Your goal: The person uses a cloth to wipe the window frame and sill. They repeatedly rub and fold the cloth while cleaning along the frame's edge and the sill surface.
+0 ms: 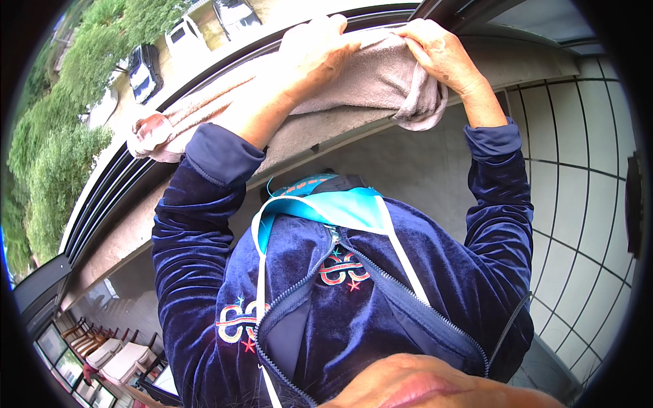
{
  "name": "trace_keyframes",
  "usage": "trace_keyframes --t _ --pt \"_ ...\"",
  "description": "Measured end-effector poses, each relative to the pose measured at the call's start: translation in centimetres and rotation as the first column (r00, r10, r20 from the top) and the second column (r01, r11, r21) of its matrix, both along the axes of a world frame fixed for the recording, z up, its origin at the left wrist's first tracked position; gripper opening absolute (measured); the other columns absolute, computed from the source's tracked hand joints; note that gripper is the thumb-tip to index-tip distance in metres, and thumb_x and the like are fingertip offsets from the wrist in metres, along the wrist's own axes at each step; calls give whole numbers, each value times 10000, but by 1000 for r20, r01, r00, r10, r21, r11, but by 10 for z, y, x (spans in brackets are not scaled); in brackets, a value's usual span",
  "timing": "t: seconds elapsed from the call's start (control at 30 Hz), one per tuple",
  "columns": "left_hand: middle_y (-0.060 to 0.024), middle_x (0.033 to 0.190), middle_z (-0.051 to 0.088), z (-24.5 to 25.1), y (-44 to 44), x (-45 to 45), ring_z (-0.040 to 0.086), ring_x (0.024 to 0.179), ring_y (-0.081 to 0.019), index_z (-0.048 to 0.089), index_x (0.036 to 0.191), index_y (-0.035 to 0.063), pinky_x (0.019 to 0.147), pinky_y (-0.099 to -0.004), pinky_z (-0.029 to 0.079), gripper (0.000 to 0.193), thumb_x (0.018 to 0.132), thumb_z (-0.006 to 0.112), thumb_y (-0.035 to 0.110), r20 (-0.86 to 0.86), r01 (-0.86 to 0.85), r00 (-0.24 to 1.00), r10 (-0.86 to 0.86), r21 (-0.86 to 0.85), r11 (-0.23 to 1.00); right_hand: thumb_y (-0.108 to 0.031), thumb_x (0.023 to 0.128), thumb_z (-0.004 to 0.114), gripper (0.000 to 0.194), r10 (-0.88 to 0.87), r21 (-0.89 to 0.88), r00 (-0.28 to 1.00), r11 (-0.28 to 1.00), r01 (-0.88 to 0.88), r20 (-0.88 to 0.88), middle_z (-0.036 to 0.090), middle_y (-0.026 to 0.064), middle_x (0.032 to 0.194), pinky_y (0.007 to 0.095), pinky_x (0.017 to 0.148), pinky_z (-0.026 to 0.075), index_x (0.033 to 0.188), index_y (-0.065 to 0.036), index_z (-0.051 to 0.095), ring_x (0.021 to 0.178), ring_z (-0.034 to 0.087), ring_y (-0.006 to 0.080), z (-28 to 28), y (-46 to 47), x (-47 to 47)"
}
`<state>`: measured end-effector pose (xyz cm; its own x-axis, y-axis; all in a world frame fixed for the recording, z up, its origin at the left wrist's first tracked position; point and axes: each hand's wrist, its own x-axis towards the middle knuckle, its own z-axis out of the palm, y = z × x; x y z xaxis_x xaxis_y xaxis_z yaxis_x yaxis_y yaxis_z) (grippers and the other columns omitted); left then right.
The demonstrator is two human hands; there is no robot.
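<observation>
A pale pink-grey terry towel (367, 76) lies bunched lengthwise along the stone window sill (301, 132), beside the dark metal window track (107, 199). My left hand (319, 56) rests over its middle, with the towel under the palm and fingers. The hand on the right, my right hand (438, 51), pinches the towel's upper edge between thumb and fingers, near its folded right end. The towel's left end is crumpled over the track. Both sleeves of the dark blue velvet jacket (199, 265) are rolled back at the cuffs.
Beyond the open window are trees (61, 173) and parked cars (145, 71) far below. White tiles (571, 127) cover the wall at right. A row of cushioned chairs (122, 359) stands at lower left. A turquoise apron (336, 206) hangs at my front.
</observation>
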<state>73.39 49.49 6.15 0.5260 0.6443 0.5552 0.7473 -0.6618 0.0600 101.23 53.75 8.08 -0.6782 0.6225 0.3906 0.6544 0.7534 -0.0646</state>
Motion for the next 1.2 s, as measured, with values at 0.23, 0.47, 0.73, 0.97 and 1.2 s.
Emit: trace_keyframes --t 0.23,0.47,0.73,0.97,1.2 --pt "-93 932 618 -7 9 -1 663 785 -266 697 1183 197 652 -378 521 255 937 662 141 29 -2 1000 4 -55 998 -189 1001 561 293 88 -86 991 993 -79 106 685 83 1010 406 885 564 1276 -179 664 982 677 278 12 3 3" --pt "-78 896 612 -11 20 1 640 776 -245 703 1270 264 665 -370 508 283 992 651 276 78 119 991 -107 -180 976 -240 984 587 292 47 -68 969 997 -31 244 685 116 993 428 833 586 1241 -135 678 934 706 298 15 4 -7" --pt "-56 890 629 -5 23 8 658 794 -235 730 1203 253 687 -360 524 265 944 673 252 -6 19 1000 -21 -236 972 -253 952 618 254 -31 -88 996 995 38 82 687 118 966 430 813 580 1142 -114 713 886 705 322 9 -3 -15" --pt "-66 898 624 -5 8 -11 658 795 -240 759 1129 210 694 -352 529 201 951 669 239 132 45 991 -11 -261 964 -270 935 650 201 -114 -50 993 992 113 -12 682 77 945 402 744 591 1081 -153 722 844 710 282 -1 -16 -45" --pt "-78 887 548 -2 -20 -41 593 778 -230 727 1209 146 690 -352 492 281 929 707 160 218 141 971 -97 -197 970 -151 975 656 278 -180 -317 969 941 120 -168 719 62 1045 295 765 564 1247 -125 704 827 682 172 3 -26 -42"
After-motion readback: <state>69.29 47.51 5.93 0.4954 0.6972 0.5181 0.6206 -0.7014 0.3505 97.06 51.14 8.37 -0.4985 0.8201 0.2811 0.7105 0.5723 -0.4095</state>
